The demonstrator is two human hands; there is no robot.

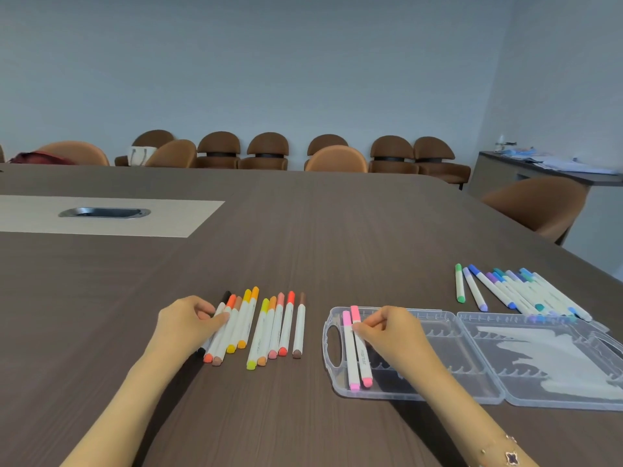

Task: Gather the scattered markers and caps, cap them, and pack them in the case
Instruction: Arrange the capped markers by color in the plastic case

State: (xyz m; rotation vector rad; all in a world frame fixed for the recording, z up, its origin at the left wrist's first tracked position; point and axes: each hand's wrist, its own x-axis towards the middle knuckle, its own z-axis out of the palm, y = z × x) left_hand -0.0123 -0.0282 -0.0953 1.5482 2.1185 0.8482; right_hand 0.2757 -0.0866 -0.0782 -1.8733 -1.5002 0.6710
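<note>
A clear plastic case (472, 375) lies open on the dark table, its left tray holding two pink capped markers (354, 352). My right hand (391, 328) pinches the darker pink one near its top, inside the tray. To the left lies a row of capped warm-coloured markers (269, 328): black, orange, brown, yellow, pink, red. My left hand (188, 321) curls its fingers on the leftmost markers of that row. At the far right, beyond the case lid, a loose group of green, blue and purple capped markers (512, 291) lies fanned out.
A pale inset panel with a metal cable port (104, 213) sits at the table's left rear. Brown chairs (266, 151) line the far wall, one chair (536, 203) stands at the table's right edge. A side counter (546, 170) is at right.
</note>
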